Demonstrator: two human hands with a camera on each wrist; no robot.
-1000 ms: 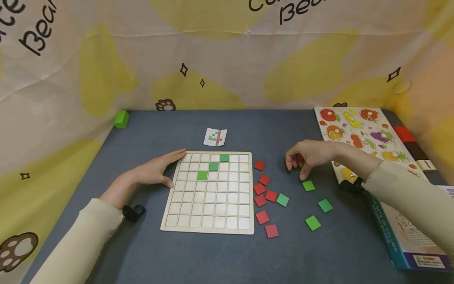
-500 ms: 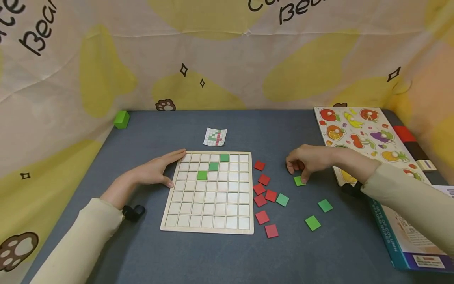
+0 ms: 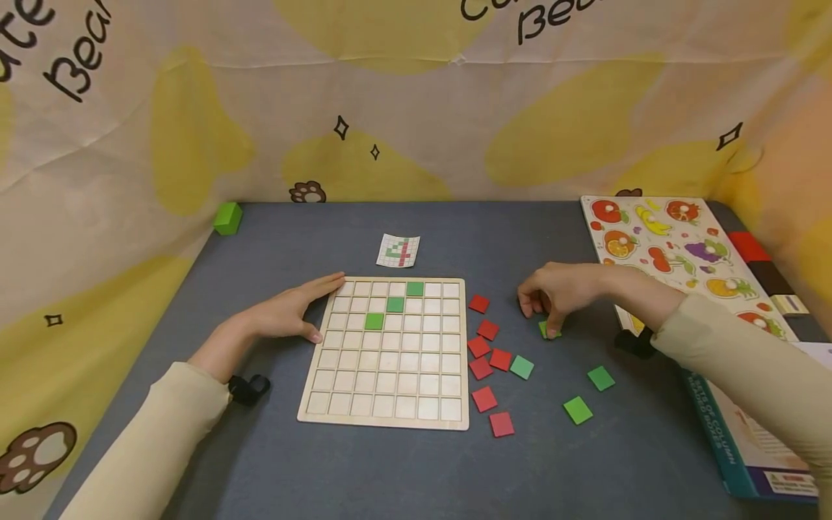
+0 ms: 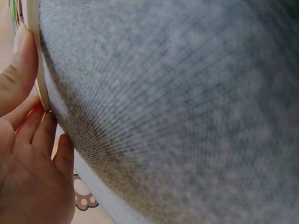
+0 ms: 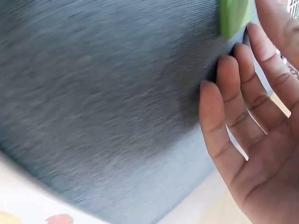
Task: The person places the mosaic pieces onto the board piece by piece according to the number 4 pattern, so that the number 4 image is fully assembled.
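The board is touched at left by the extended left hand; to the board's right, a green tile by the right hand, thumb and fingers apart.

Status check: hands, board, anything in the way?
Left hand touches left edge of grid board. Right hand: thumb against green tile, grip unclear. Red tiles lie between that tile and the board.

Soft light, faint shadows; tabletop blurred in right wrist view.
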